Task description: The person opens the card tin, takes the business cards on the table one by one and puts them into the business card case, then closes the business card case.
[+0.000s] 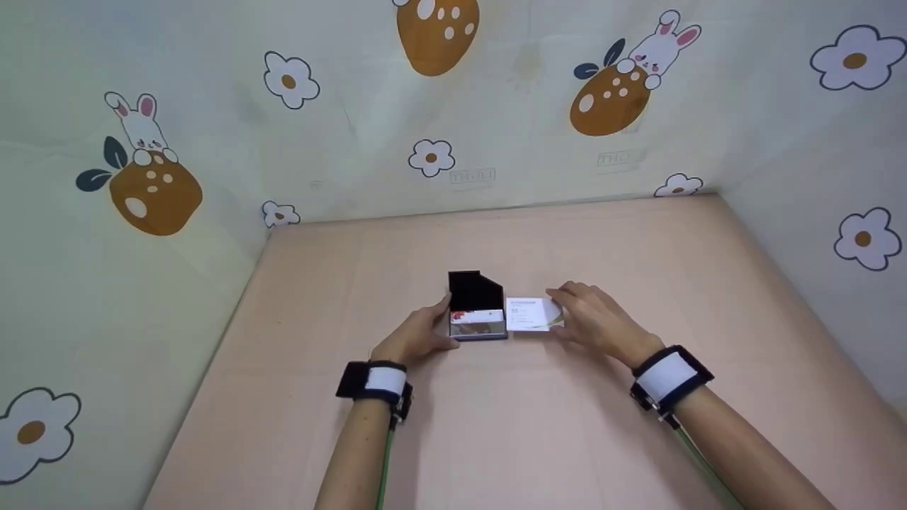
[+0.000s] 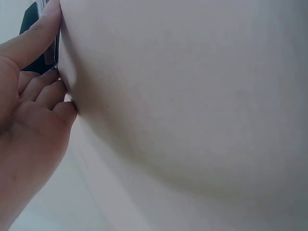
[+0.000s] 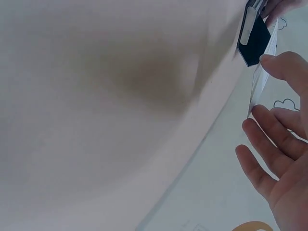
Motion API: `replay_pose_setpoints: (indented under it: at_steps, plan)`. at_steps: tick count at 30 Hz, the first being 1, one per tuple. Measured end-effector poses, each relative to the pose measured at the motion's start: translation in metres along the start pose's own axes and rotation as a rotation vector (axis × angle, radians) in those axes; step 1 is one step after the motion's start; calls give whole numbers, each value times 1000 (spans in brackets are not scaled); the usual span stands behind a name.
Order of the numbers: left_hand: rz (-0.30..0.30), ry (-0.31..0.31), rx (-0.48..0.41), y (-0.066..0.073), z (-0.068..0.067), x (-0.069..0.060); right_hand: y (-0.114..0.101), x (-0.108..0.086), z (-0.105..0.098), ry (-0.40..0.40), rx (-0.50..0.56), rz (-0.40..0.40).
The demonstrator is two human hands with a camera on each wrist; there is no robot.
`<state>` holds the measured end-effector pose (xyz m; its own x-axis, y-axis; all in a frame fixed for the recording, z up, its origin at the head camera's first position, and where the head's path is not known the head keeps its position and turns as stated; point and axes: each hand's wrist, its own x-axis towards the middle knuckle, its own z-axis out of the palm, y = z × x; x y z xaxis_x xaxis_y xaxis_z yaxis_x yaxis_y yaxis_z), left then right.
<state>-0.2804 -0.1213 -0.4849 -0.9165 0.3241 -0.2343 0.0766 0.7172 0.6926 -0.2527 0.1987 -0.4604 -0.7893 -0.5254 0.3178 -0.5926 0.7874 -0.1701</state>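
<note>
In the head view, a small black card case (image 1: 476,292) lies on the table with its flap raised. Inside it sits a card with a red pattern (image 1: 468,316) above a shiny front panel. My left hand (image 1: 414,334) grips the case's left side, thumb at the near corner; the left wrist view shows the thumb and curled fingers (image 2: 41,91) around its edge. Just right of the case, white printed business cards (image 1: 528,314) are pinched by my right hand (image 1: 599,322). The right wrist view shows their thin stacked edges (image 3: 260,86) between thumb and fingertips.
A pale pink cloth covers the table (image 1: 354,269). Light walls (image 1: 354,142) printed with flowers and rabbits stand behind it and on both sides. Each wrist wears a black and white strap (image 1: 386,379), from which a green cable (image 1: 386,460) runs back along the arm.
</note>
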Motion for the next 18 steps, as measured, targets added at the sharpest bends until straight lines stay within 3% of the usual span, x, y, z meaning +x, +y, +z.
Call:
replay_pose_setpoints:
  at_steps: [10,18]
  plan:
    - [-7,8,-20,0,1,-1,-6,19,14,23,-8,-36]
    - [-1,0,-10,-1,-1,-1,-13,32,23,-13,7,-27]
